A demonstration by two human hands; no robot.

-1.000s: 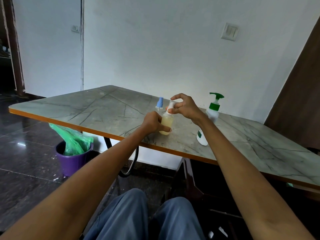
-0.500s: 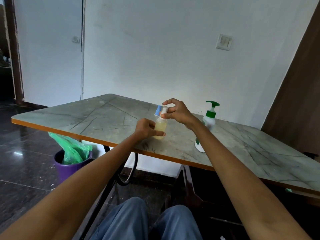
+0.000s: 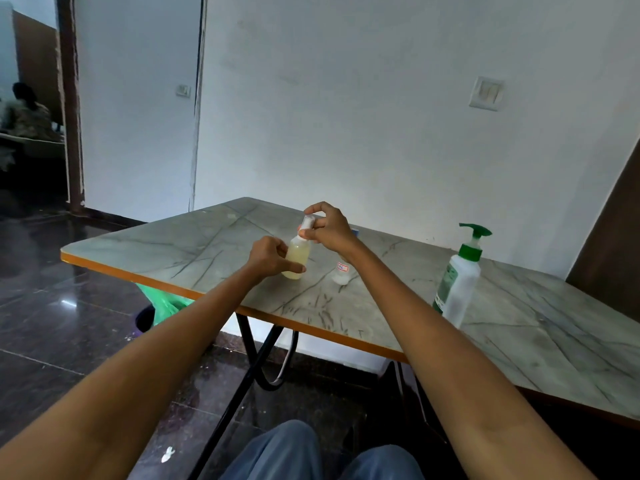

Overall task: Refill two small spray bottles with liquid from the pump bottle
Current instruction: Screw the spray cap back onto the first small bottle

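A small spray bottle (image 3: 298, 258) holding yellowish liquid is held just above the marble table (image 3: 207, 251). My left hand (image 3: 268, 256) grips its body. My right hand (image 3: 327, 226) pinches its white spray top (image 3: 307, 223) between thumb and fingers. A second small bottle (image 3: 341, 273), clear with a little red-marked label, stands on the table just right of it, partly hidden by my right forearm. Its blue cap (image 3: 355, 232) peeks out behind my right wrist. The white pump bottle (image 3: 457, 282) with a green pump head stands farther right.
The table's orange front edge (image 3: 311, 329) runs diagonally above my knees. A purple bin with a green bag (image 3: 162, 306) stands on the floor under the left corner. The white wall is close behind. A doorway on the far left shows a person seated in another room.
The view has shifted left and up. Both hands still hold the yellowish bottle, and the second small bottle now shows to its right instead of behind it.
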